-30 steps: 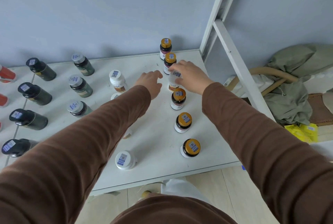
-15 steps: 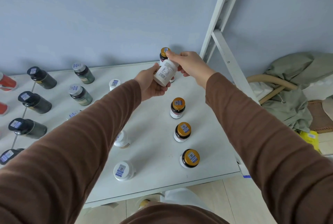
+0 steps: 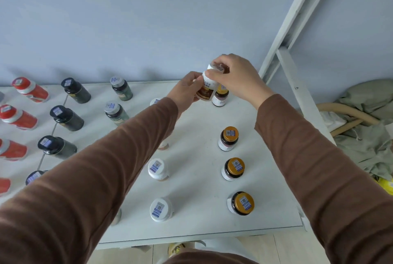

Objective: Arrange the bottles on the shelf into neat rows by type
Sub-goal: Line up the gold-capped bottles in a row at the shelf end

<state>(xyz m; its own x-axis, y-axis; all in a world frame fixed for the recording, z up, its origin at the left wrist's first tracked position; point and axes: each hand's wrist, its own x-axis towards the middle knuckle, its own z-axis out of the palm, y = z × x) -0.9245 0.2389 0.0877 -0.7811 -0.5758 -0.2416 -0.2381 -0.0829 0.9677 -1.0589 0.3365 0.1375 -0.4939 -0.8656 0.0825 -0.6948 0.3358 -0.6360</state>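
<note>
While the left hand (image 3: pixel 186 91) grips the white bottle (image 3: pixel 207 89) above the shelf's (image 3: pixel 200 127) far right, the right hand (image 3: pixel 236 76) pinches its cap.

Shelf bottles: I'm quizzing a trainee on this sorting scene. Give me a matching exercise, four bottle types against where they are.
Things:
1. Red bottles
2. Orange-capped bottles
3. Black-capped bottles
4. White bottle with brown label

Places:
A. Held above the shelf by the left hand and right hand
B. Far left edge
C. Column nearest the shelf's right edge
D. Column just right of the red ones

Pairs: 1-B, 2-C, 3-D, 4-A
</note>
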